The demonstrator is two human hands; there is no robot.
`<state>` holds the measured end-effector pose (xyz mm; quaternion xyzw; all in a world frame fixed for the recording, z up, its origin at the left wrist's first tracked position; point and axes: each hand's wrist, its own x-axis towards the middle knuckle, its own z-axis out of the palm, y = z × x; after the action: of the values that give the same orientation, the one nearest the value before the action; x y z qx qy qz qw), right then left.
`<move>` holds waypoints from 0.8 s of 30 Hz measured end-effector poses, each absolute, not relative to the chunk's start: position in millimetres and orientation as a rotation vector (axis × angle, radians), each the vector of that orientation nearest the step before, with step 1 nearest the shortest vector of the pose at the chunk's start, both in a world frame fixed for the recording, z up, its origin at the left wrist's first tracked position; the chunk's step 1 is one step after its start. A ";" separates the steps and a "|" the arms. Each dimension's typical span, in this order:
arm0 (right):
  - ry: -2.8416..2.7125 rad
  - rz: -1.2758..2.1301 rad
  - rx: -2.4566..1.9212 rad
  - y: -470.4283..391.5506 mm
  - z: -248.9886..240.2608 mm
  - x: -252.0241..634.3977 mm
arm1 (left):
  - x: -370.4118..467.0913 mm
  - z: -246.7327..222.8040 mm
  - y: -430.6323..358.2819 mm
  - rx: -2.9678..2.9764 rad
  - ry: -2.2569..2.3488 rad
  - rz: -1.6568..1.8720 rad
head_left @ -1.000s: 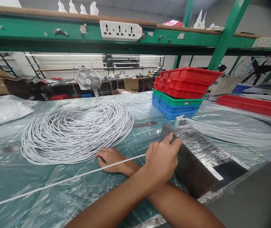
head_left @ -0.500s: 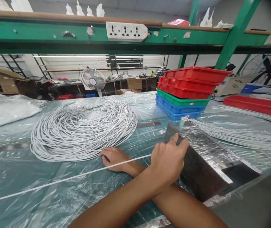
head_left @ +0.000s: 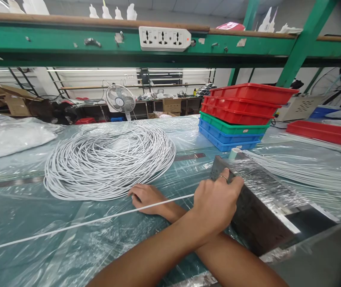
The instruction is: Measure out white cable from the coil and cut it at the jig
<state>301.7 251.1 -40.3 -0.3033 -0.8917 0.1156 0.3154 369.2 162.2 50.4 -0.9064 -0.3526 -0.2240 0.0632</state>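
White round cable strand (head_left: 93, 221) runs taut and low across the plastic-covered bench (head_left: 24, 223), from the left edge of my view to my crossed arms. My right hand (head_left: 146, 196) lies low on the bench against it, just in front of the big loose coil of white cable (head_left: 107, 161). Its fingers are tucked on the far side of the strand, so I cannot tell whether they pinch it or only press on it. My left hand (head_left: 216, 203) reaches over, fingers curled tight around the near end of the dark film-wrapped metal block (head_left: 257, 207). With the arms crossed, I judge a slip of the left hand could jerk the strand loose or snag the film. My left forearm hides where the strand ends, and I can't make out how the block works.
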 end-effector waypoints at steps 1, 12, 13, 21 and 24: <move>-2.346 0.306 -0.800 251.0 -40.3 301.5 | 368.9 51.2 162.6 -2.741 -1.063 -0.672; -2.339 0.432 -0.807 249.2 -38.4 302.1 | 367.8 52.5 162.5 -2.733 -1.044 -0.668; -2.331 0.457 -0.814 249.8 -38.5 301.7 | 367.9 52.3 162.4 -2.736 -1.038 -0.671; -2.259 1.020 -0.848 249.3 -25.4 300.6 | 365.6 50.8 160.6 -2.737 -0.986 -0.761; -2.181 1.829 -0.578 236.0 -13.8 297.7 | 363.3 51.7 158.9 -2.738 -0.989 -0.770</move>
<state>297.7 236.0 -13.8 -0.1977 -0.7455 0.6254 0.1183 363.3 158.9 51.7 -0.9074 -0.3276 -0.2550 0.0650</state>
